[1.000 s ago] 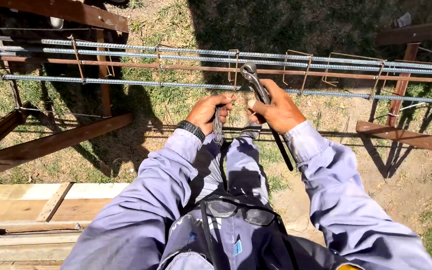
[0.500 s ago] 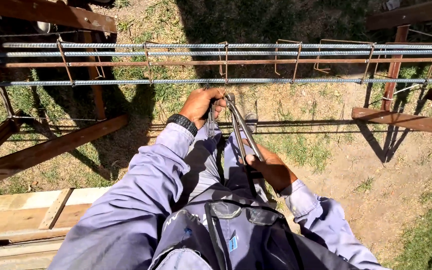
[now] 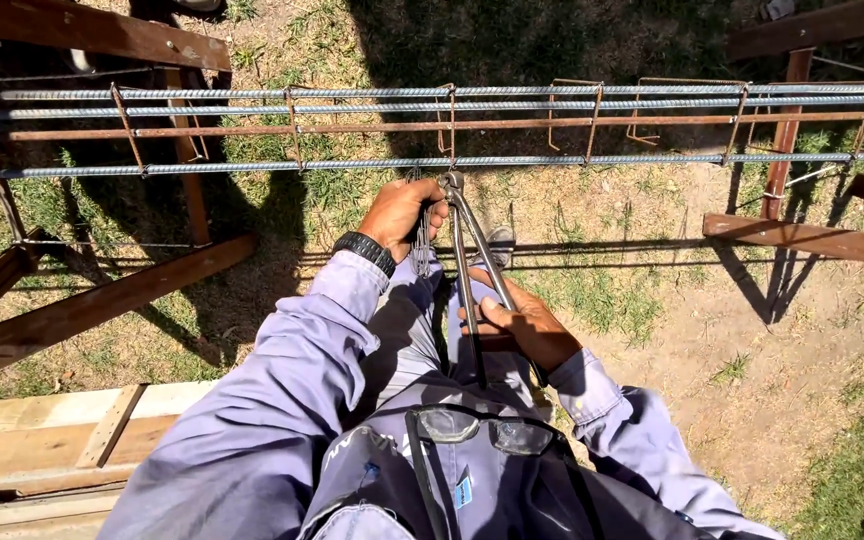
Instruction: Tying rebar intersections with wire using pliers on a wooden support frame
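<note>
Right hand: our right hand (image 3: 524, 325) is closed around the two long handles of the steel pincers (image 3: 470, 255), down near our lap, so the whole length of the handles works as a lever on the head far from us.
Pincers: the head points away from us and sits just under the nearest ribbed rebar (image 3: 352, 165), at the spot where a rust-coloured stirrup (image 3: 450, 120) crosses it; we judge the tool is held there because that crossing is where a tie belongs. Whether the head has closed on wire we cannot tell.
Left hand: our left hand (image 3: 399, 215), a black wristwatch (image 3: 365, 250) at its cuff, has its fingers curled around a hanging bundle of thin tie wire (image 3: 420, 245), held just left of the pincer head so a strand is within reach of it.
Rebar cage: several long bars run left to right across the far half of the view, linked by evenly spaced stirrups, and rest raised on wooden trestles (image 3: 782, 140), which brings the steel up to our working height.
Ground: dry soil and patchy grass lie below, with stacked pale planks (image 3: 42, 440) near left.
Body: safety glasses (image 3: 477, 425) hang at our chest, off our eyes.
</note>
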